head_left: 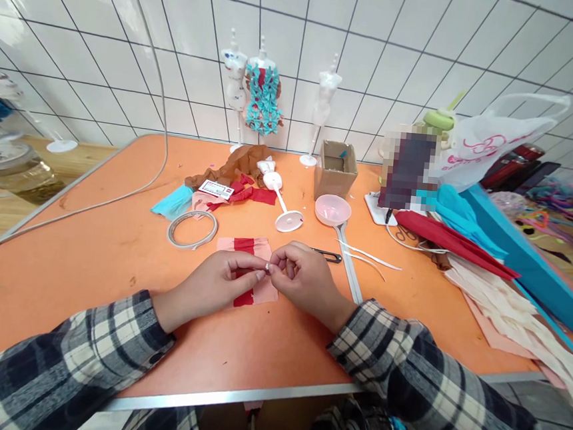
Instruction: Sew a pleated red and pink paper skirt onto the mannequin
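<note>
My left hand point(220, 279) and my right hand point(303, 280) meet at the fingertips over the orange table. Between them they pinch a tiny white piece point(267, 266), too small to name. Beneath my hands lies a square of pink crepe paper point(265, 293) with a red strip point(245, 298) running down it. A roll of tape point(192, 229) rests flat beyond my left hand. Just past my right hand is a black-handled cutting tool point(330, 255), partly hidden by the hand. Narrow white strips point(370, 254) lie to its right.
A small white mannequin on a stand point(282, 204) lies on its side near crumpled paper point(235, 167). Behind stand a cardboard box point(336, 172), a pink bowl point(333, 210) and upright mannequins point(263, 96). Coloured paper point(489, 306) and a blue box point(536, 277) fill the right side.
</note>
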`<state>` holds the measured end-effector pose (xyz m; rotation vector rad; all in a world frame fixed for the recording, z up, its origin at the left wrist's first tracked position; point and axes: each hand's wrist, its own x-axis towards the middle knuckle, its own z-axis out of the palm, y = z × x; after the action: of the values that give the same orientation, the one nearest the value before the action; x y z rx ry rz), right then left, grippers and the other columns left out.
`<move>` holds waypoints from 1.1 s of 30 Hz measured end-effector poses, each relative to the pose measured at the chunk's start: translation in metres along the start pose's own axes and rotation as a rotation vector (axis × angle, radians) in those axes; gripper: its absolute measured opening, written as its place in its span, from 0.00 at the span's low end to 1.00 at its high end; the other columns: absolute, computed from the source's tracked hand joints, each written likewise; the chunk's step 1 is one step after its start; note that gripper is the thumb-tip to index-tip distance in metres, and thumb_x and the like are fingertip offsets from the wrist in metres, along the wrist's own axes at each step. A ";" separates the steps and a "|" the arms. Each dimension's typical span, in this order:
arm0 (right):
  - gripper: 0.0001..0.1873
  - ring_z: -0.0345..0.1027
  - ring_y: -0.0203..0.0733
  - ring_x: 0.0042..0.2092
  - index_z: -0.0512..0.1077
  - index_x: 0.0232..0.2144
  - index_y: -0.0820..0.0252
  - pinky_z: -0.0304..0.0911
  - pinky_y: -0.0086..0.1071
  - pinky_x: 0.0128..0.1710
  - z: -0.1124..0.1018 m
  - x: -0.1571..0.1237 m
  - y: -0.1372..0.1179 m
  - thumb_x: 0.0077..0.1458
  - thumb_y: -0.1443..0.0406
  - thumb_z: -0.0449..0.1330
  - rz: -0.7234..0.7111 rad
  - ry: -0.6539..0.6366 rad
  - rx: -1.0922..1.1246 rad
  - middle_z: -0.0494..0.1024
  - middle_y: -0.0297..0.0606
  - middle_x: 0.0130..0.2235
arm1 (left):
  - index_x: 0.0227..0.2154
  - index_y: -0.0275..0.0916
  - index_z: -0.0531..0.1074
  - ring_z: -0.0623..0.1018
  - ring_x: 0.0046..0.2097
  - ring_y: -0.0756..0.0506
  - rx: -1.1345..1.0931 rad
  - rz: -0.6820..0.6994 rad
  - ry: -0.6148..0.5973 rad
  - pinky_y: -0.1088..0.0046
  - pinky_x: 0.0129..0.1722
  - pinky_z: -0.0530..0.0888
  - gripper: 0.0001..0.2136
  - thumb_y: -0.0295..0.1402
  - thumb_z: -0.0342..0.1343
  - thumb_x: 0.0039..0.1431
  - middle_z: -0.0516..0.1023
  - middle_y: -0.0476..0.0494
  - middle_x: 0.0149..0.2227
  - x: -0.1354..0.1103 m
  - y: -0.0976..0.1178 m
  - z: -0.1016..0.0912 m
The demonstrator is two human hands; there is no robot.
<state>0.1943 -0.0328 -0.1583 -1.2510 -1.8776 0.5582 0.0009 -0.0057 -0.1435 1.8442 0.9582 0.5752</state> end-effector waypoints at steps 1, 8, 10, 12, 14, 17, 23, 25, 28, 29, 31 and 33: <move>0.02 0.61 0.33 0.28 0.72 0.28 0.58 0.55 0.28 0.29 0.000 0.000 0.001 0.53 0.68 0.61 0.004 -0.006 0.013 0.71 0.30 0.28 | 0.41 0.40 0.82 0.82 0.41 0.43 -0.016 0.008 -0.003 0.70 0.41 0.77 0.13 0.39 0.57 0.58 0.85 0.44 0.41 0.000 -0.001 0.000; 0.01 0.61 0.32 0.28 0.73 0.28 0.58 0.55 0.28 0.29 0.001 -0.001 0.000 0.51 0.69 0.62 0.023 -0.019 0.039 0.71 0.29 0.27 | 0.37 0.40 0.82 0.81 0.35 0.46 0.143 0.052 0.008 0.75 0.35 0.74 0.13 0.38 0.53 0.62 0.84 0.47 0.33 0.000 -0.004 -0.001; 0.02 0.60 0.32 0.27 0.72 0.27 0.58 0.55 0.28 0.29 0.002 -0.001 -0.001 0.50 0.69 0.62 0.023 -0.023 0.048 0.70 0.28 0.26 | 0.35 0.39 0.82 0.80 0.33 0.47 0.186 0.070 0.004 0.76 0.33 0.73 0.13 0.35 0.52 0.61 0.84 0.48 0.32 0.000 -0.004 0.000; 0.03 0.60 0.32 0.27 0.71 0.26 0.58 0.55 0.27 0.29 0.003 -0.001 -0.002 0.49 0.70 0.62 0.041 -0.030 0.079 0.69 0.28 0.26 | 0.33 0.38 0.81 0.80 0.31 0.48 0.200 0.079 -0.002 0.77 0.32 0.72 0.12 0.33 0.52 0.60 0.84 0.48 0.31 -0.001 -0.003 0.000; 0.03 0.59 0.32 0.27 0.70 0.25 0.58 0.55 0.27 0.28 0.003 -0.001 -0.003 0.48 0.69 0.61 0.081 -0.041 0.135 0.68 0.28 0.25 | 0.32 0.38 0.81 0.80 0.30 0.48 0.204 0.082 0.002 0.78 0.31 0.72 0.12 0.33 0.51 0.59 0.84 0.48 0.30 -0.001 -0.002 0.001; 0.03 0.57 0.31 0.25 0.69 0.24 0.58 0.54 0.26 0.25 0.003 0.001 -0.004 0.47 0.68 0.60 0.176 -0.083 0.248 0.66 0.27 0.23 | 0.31 0.38 0.82 0.80 0.30 0.49 0.219 0.084 0.021 0.78 0.30 0.72 0.12 0.33 0.52 0.58 0.84 0.48 0.30 -0.002 0.000 0.001; 0.05 0.55 0.30 0.23 0.69 0.25 0.59 0.51 0.25 0.22 0.002 0.004 -0.004 0.48 0.64 0.60 0.302 -0.110 0.427 0.65 0.26 0.22 | 0.35 0.41 0.83 0.82 0.34 0.47 0.173 0.062 0.062 0.77 0.34 0.75 0.12 0.33 0.53 0.57 0.86 0.48 0.33 -0.001 0.002 -0.001; 0.05 0.56 0.29 0.23 0.68 0.27 0.58 0.52 0.24 0.22 0.000 0.003 -0.003 0.49 0.64 0.60 0.309 -0.068 0.490 0.67 0.26 0.23 | 0.35 0.41 0.83 0.83 0.35 0.46 0.153 0.049 0.054 0.76 0.36 0.76 0.12 0.34 0.54 0.57 0.86 0.47 0.35 -0.001 0.001 -0.001; 0.05 0.61 0.27 0.23 0.65 0.29 0.57 0.55 0.23 0.21 -0.008 0.005 -0.001 0.51 0.64 0.59 0.308 0.031 0.582 0.75 0.31 0.33 | 0.36 0.41 0.83 0.83 0.38 0.45 0.131 0.043 0.044 0.74 0.40 0.78 0.12 0.36 0.54 0.58 0.86 0.46 0.38 -0.002 0.000 0.000; 0.06 0.64 0.28 0.24 0.64 0.29 0.57 0.57 0.23 0.21 -0.012 0.007 0.000 0.52 0.63 0.59 0.303 0.054 0.605 0.77 0.33 0.38 | 0.37 0.41 0.83 0.83 0.39 0.45 0.131 0.046 0.046 0.73 0.41 0.78 0.12 0.36 0.54 0.59 0.86 0.46 0.38 -0.002 -0.001 0.001; 0.09 0.70 0.30 0.27 0.62 0.30 0.56 0.61 0.24 0.21 -0.024 0.017 0.004 0.53 0.61 0.59 0.285 0.103 0.627 0.78 0.37 0.44 | 0.37 0.41 0.83 0.83 0.40 0.45 0.140 0.053 0.051 0.72 0.42 0.78 0.13 0.37 0.54 0.60 0.86 0.46 0.39 -0.002 -0.002 0.001; 0.11 0.72 0.34 0.29 0.61 0.31 0.56 0.64 0.25 0.22 -0.040 0.034 0.010 0.54 0.59 0.61 0.237 0.205 0.590 0.80 0.37 0.39 | 0.37 0.42 0.83 0.83 0.41 0.45 0.151 0.064 0.049 0.72 0.43 0.78 0.13 0.38 0.53 0.61 0.86 0.46 0.40 -0.002 -0.003 0.001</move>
<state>0.2254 -0.0003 -0.1290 -1.0809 -1.2664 0.9850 -0.0006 -0.0068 -0.1470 2.0089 1.0008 0.6031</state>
